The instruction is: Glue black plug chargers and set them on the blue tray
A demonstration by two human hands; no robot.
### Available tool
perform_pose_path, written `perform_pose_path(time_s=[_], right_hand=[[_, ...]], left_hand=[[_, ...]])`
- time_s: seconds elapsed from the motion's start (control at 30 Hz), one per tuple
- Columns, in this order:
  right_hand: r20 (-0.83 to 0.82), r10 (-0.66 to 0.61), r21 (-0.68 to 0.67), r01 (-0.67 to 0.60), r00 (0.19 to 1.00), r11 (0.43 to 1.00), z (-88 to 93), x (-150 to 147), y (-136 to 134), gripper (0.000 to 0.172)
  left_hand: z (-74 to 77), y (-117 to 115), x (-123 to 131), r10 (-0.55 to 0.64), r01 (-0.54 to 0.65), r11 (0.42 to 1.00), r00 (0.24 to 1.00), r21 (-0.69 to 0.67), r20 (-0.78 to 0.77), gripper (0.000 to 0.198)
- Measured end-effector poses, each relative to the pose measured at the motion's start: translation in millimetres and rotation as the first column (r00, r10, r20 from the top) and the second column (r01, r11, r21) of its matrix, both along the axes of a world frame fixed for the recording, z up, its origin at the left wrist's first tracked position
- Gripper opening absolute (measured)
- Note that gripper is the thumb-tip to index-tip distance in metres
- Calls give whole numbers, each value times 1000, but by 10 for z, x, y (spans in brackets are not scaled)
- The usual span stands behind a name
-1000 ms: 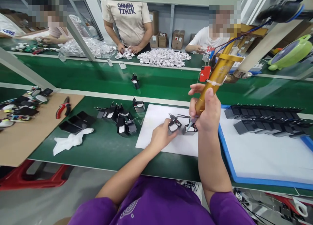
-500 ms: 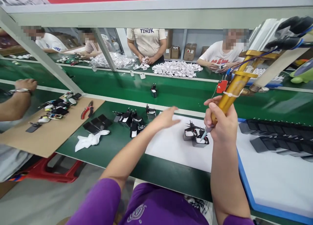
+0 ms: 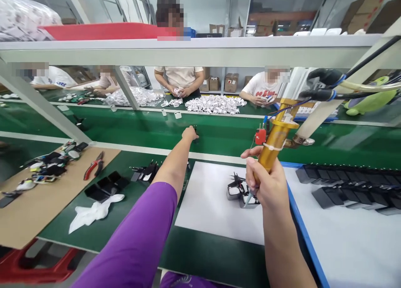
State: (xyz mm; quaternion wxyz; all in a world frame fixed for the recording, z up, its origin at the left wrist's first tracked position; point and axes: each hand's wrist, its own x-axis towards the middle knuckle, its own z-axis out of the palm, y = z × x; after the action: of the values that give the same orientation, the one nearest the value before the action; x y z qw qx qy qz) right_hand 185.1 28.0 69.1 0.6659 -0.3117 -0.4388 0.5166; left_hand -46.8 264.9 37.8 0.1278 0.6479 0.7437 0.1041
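My left hand [image 3: 189, 133] is stretched out over the green conveyor belt, its fingers closed around a small black power adapter [image 3: 196, 132] that they largely hide. In my right hand [image 3: 266, 175] is a gold glue dispensing gun [image 3: 275, 144], held tilted with its thin nozzle [image 3: 249, 198] pointing down. The nozzle tip is at one of the open black adapter housings [image 3: 235, 192], which stand on a white sheet [image 3: 203, 204] with white parts inside. Behind my left forearm more black adapters [image 3: 145, 172] lie in a cluster, partly covered.
On the left are black empty cases [image 3: 106, 185], a white cloth [image 3: 94, 213], red-handled pliers [image 3: 93, 166] and loose parts on cardboard [image 3: 75, 179]. A blue-edged tray [image 3: 300, 221] with rows of black housings is at right. A slanted post [image 3: 46, 104] and shelf beam [image 3: 188, 54] cross the view. Co-workers sit opposite.
My left hand has moved from above the white sheet forward onto the belt, closing on the adapter there. My right hand still holds the glue gun at the housings. The view has tilted up.
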Motion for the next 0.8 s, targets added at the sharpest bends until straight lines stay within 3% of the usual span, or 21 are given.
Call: perform_pose_path(time_s=[0.1, 0.23, 0.33, 0.43, 0.57, 0.7, 0.73, 0.8], right_hand=[[-8, 0, 6, 0, 1000, 1000, 7, -1, -12, 20], [-8, -6, 19, 7, 1000, 1000, 21, -2, -24, 18], [17, -41, 39, 40, 999, 998, 24, -4, -20, 17], [39, -75, 50, 73, 996, 996, 26, -17, -17, 18], [32, -92, 43, 90, 995, 995, 68, -81, -95, 20], [33, -133, 5, 133, 991, 991, 94, -121, -188, 17], [40, -136, -5, 136, 990, 991, 83, -116, -182, 15], [62, -145, -16, 146, 988, 989, 44, -100, -140, 11]], left_hand=[[41, 40, 17, -53, 53, 999, 999, -3, -6, 37], [191, -143, 72, -125, 125, 992, 992, -14, 14, 40], [289, -646, 151, -248, 248, 969, 968, 0, 47, 55], [289, -1395, 215, -560, 560, 828, 824, 31, 87, 65], [29, -2276, 258, -710, 723, 690, 681, -14, 182, 58], [-415, -2647, 288, -803, 819, 572, 549, 42, 230, 57], [-514, -2687, 290, -807, 815, 574, 548, 78, 219, 59], [-674, -2765, 306, -761, 752, 646, 619, 133, 195, 63]])
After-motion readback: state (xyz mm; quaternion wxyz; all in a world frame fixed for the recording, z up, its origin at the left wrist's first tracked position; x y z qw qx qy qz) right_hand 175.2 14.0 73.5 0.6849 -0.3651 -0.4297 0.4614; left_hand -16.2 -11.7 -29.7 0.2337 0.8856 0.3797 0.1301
